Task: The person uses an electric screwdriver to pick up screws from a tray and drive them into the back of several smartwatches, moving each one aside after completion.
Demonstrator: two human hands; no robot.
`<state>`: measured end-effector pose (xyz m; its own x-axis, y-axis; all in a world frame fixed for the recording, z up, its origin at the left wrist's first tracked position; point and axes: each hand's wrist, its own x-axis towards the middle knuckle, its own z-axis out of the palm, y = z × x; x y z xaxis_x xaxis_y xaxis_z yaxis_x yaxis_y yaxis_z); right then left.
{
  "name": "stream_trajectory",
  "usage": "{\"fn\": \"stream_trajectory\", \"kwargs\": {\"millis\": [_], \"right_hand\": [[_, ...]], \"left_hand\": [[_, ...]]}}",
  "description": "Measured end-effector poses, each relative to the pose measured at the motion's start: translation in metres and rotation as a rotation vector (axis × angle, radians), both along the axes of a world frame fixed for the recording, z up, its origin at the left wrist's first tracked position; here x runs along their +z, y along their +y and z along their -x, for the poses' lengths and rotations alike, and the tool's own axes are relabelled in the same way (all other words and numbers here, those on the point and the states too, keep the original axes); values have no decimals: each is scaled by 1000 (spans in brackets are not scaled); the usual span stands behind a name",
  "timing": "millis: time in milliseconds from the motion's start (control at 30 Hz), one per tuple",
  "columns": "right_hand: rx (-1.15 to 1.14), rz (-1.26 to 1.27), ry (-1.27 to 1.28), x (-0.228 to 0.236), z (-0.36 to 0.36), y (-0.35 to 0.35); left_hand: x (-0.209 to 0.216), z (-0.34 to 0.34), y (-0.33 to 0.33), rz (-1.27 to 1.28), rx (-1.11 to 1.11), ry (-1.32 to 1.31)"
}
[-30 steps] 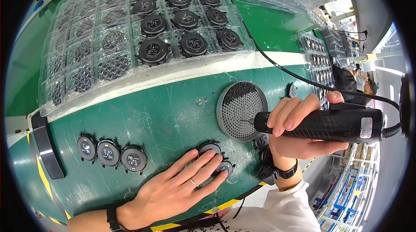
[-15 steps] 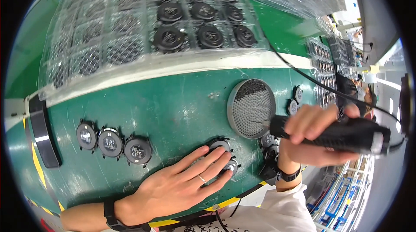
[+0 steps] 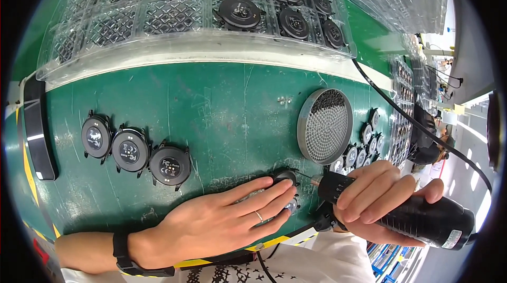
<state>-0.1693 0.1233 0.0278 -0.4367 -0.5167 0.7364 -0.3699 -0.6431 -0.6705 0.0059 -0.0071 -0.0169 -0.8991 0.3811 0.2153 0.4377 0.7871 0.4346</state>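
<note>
My left hand (image 3: 211, 222) lies flat with its fingers stretched over two round black watch cases. The farther watch case (image 3: 285, 175) shows past the fingertips; the nearer watch case (image 3: 293, 205) is mostly covered. In my right hand (image 3: 377, 198), a black corded electric screwdriver (image 3: 422, 224) is gripped and points left. Its thin bit ends at the right edge of the farther watch case; whether it touches a screw is too small to tell. Just beyond stands a round metal dish (image 3: 322, 137), with small dark screws (image 3: 328, 100) heaped along its far side.
Three watch cases (image 3: 130, 149) lie in a row at left, beside a long black bar-shaped object (image 3: 39, 135). More watch cases (image 3: 367, 133) cluster right of the dish. Clear plastic trays (image 3: 174, 16) stand at the back, partly filled. A black cable (image 3: 406, 111) crosses the right side.
My right hand has brought the screwdriver from the dish down and nearer, its bit now at the farther watch case. My left hand stays on the cases. The whole view has shifted slightly.
</note>
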Motion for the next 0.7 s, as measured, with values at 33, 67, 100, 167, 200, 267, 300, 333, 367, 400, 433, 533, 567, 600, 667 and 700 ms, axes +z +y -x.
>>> {"fn": "stream_trajectory", "kwargs": {"millis": [33,67,100,167,200,267,300,333,367,400,433,533,567,600,667,700], "right_hand": [[1,0,-5,-1,0,0],[1,-3,-5,-1,0,0],[3,-7,-1,-1,0,0],[9,-11,5,-2,0,0],[9,-12,4,-2,0,0],[18,-7,3,-3,1,0],[23,-4,3,-3,1,-1],[23,-4,3,-3,2,-1],[25,-9,1,-2,2,-1],[27,-14,-1,-2,2,-1],[29,-19,-3,-2,3,0],[39,-26,7,-3,3,-1],[44,-29,12,-3,3,-2],[47,-28,11,-3,4,-2],[62,-54,24,0,5,-1],[71,-67,30,0,5,0]], "left_hand": [[0,0,0,3,-2,-2],[0,0,0,0,-2,-2],[0,1,0,9,-5,-2],[0,0,-1,30,-9,-2],[0,0,0,29,-9,-3],[-1,-1,1,2,-1,-11],[-1,-1,1,-10,4,-14],[-1,-1,1,-10,4,-15],[-1,0,1,-14,6,-16],[0,0,1,-17,8,-17],[-1,1,1,-21,10,-18],[0,0,0,-8,10,-18],[0,0,0,-2,10,-18],[-1,-1,-1,-1,13,-19],[-1,0,-1,21,8,-6],[-2,0,0,33,6,0]]}}
